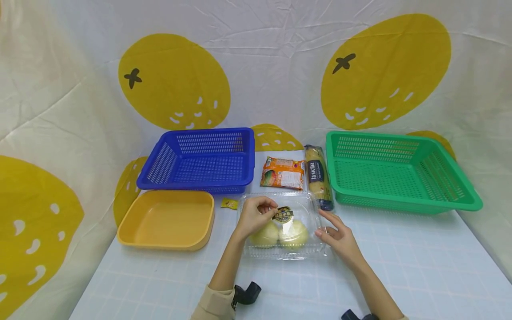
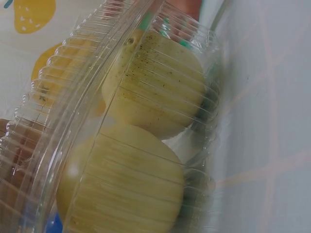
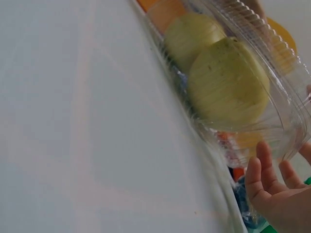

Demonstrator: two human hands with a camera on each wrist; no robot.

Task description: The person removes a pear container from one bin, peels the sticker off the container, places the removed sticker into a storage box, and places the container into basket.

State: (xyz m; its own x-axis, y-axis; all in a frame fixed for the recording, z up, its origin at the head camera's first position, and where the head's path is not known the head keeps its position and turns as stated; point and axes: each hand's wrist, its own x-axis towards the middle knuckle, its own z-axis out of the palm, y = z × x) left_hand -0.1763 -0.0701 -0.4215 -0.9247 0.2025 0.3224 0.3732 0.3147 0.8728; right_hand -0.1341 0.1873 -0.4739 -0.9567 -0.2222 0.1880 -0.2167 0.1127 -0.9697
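Note:
A clear plastic clamshell box (image 1: 316, 249) sits on the table in the head view, with two pale yellow-green round fruits (image 1: 294, 233) inside and a black and gold sticker (image 1: 283, 214) on its lid. My left hand (image 1: 256, 218) is over the lid's left part, fingers loosely bent, fingertips right by the sticker. At the box's right side is my right hand (image 1: 340, 238), its fingers spread along the edge. In the right wrist view, the fingers (image 3: 265, 165) of that hand stand apart near the box's end. Ribbed walls of the box cover the fruits (image 2: 155, 87) in the left wrist view.
Behind the box lie an orange packet (image 1: 284, 173) and a bag of pasta (image 1: 318, 175). A blue basket (image 1: 192, 186) and yellow tub (image 1: 168, 244) stand left, a green basket (image 1: 400, 202) right. A small yellow sachet (image 1: 229, 203) lies beside the tub.

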